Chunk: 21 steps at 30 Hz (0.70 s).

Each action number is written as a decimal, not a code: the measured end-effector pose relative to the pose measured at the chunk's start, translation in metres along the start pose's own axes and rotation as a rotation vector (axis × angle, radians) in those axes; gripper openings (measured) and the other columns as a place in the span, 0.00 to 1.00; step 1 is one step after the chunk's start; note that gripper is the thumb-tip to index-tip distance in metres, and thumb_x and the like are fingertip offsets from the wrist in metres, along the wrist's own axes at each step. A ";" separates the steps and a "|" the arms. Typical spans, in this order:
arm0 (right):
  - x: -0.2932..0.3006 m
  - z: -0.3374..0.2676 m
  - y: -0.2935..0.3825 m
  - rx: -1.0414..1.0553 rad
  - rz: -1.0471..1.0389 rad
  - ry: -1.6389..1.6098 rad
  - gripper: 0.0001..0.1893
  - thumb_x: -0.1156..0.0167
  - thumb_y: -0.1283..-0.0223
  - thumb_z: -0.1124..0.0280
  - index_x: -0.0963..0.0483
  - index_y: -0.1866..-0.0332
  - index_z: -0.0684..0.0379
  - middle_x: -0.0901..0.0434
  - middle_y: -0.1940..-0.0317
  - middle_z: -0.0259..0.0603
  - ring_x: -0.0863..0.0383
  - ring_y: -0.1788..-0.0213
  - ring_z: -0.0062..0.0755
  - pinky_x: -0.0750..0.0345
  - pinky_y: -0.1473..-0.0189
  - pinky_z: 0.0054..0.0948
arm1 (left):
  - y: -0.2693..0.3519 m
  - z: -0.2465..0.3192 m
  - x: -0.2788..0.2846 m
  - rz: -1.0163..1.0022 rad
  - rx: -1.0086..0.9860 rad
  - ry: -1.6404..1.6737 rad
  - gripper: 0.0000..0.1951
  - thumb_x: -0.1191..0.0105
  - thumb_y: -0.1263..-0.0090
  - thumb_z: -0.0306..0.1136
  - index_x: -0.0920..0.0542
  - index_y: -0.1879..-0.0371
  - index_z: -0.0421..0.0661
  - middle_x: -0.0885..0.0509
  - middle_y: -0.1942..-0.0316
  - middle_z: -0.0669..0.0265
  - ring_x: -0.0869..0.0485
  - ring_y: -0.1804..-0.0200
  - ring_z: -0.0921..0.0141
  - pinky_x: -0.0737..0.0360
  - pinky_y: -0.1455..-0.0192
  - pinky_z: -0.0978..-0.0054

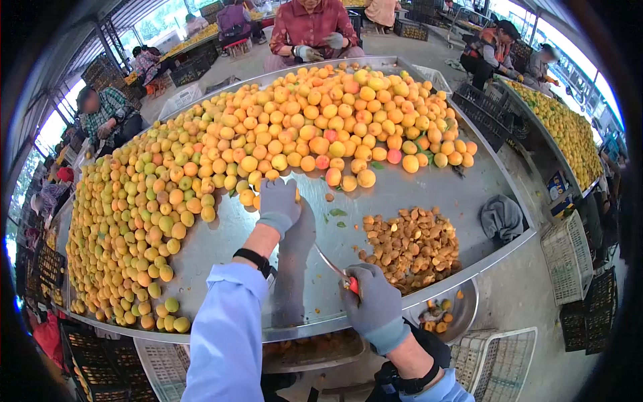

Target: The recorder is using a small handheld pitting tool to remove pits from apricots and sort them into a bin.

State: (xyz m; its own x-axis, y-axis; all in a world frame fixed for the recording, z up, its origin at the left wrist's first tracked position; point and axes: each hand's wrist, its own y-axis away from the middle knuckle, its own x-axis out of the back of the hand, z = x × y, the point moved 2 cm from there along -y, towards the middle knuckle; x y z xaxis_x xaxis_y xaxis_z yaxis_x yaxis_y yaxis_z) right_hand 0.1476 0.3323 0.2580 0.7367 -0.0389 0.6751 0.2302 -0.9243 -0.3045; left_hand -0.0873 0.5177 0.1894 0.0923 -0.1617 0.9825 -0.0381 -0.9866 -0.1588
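My left hand (pixel 279 203), in a grey glove, reaches to the near edge of a large heap of apricots (pixel 281 125) on a metal table (pixel 236 251). Its fingers are around an apricot, of which a bit shows at the glove's right side; the grasp itself is mostly hidden. In my right hand (pixel 372 301), gloved too, is a knife with a red handle (pixel 353 285) and a thin curved blade (pixel 329 261) that points up and left over the metal. Just beyond this hand lies a pile of apricot stones (pixel 412 246). A few green leaves (pixel 337 212) lie between the heap and the stones.
A grey cloth (pixel 501 218) lies at the table's right corner. Below the near edge are a metal bowl (pixel 469 301) with fruit pieces, a metal tray (pixel 321 354) and plastic crates (pixel 502 362). A person (pixel 311 30) in a red shirt sits across the table; other people work around.
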 end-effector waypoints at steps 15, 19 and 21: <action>-0.036 0.003 -0.002 -0.367 -0.142 -0.577 0.17 0.35 0.39 0.59 0.19 0.54 0.62 0.16 0.69 0.42 0.17 0.67 0.29 0.21 0.61 0.31 | 0.213 0.038 0.076 0.048 0.106 1.676 0.40 0.37 0.44 0.16 0.38 0.29 0.40 0.27 0.38 0.57 0.25 0.36 0.66 0.26 0.34 0.68; -0.041 -0.015 0.000 -0.275 -0.255 -0.475 0.19 0.34 0.41 0.57 0.19 0.53 0.63 0.16 0.70 0.46 0.15 0.66 0.37 0.21 0.61 0.32 | 0.227 0.039 0.071 0.035 0.035 1.648 0.34 0.38 0.40 0.19 0.34 0.32 0.38 0.25 0.39 0.59 0.25 0.38 0.68 0.26 0.35 0.70; -0.037 -0.014 0.000 -0.278 -0.272 -0.528 0.18 0.34 0.40 0.58 0.19 0.53 0.63 0.15 0.70 0.46 0.15 0.67 0.38 0.20 0.61 0.32 | 0.231 0.035 0.069 -0.106 0.073 1.789 0.31 0.39 0.35 0.21 0.33 0.32 0.38 0.25 0.41 0.61 0.25 0.38 0.70 0.24 0.37 0.73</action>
State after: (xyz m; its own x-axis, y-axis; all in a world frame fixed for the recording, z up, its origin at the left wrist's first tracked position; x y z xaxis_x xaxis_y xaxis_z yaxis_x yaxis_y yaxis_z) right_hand 0.1115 0.3288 0.2422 0.9048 0.3366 0.2609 0.3317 -0.9412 0.0640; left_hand -0.0551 0.2783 0.2168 -0.9907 0.0652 -0.1195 -0.0596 -0.9970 -0.0493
